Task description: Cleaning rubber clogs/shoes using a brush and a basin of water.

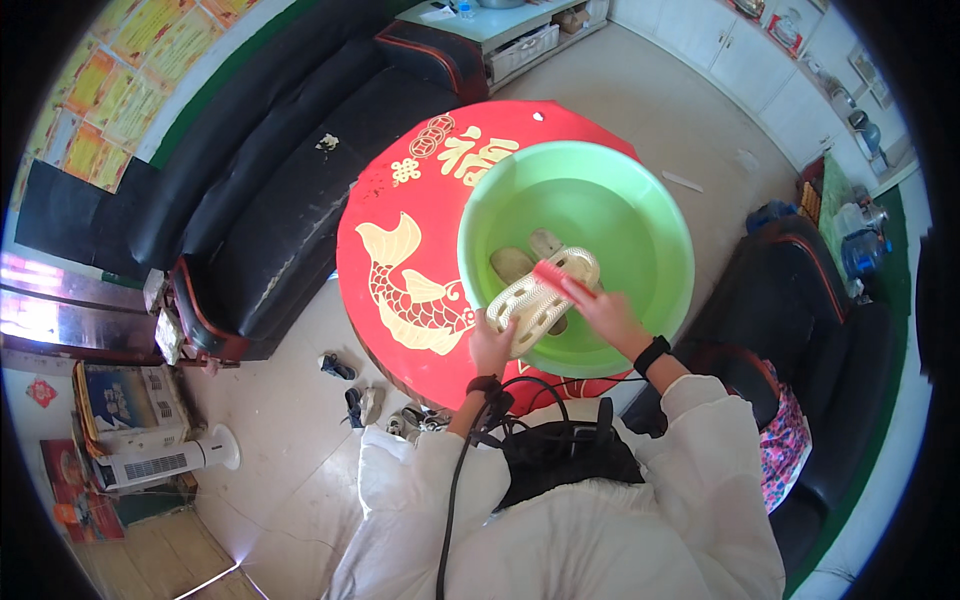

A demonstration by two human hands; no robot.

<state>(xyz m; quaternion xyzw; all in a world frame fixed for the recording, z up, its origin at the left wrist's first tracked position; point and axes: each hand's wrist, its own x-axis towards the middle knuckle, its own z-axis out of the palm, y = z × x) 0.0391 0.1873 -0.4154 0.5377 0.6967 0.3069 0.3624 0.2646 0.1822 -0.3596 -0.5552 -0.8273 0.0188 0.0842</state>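
A large green plastic basin (671, 247) sits on a round table with a red cloth. My left hand (492, 341) grips one end of a pale slipper (529, 311), sole side up, over the near left part of the basin. In my right hand (611, 315) is a red scrubbing brush (559, 281), laid against the patterned sole toward its far end. More footwear, a pale brownish shoe (511, 265) and another light one (545, 243), lies in the basin behind the slipper, partly hidden by it. The basin appears to hold water.
The red tablecloth (397, 300) bears a gold fish print. A black sofa (300, 187) runs along the left, a black armchair (780, 277) stands at right. Several shoes (371, 405) lie on the floor at left. A black cable (457, 495) hangs by my body.
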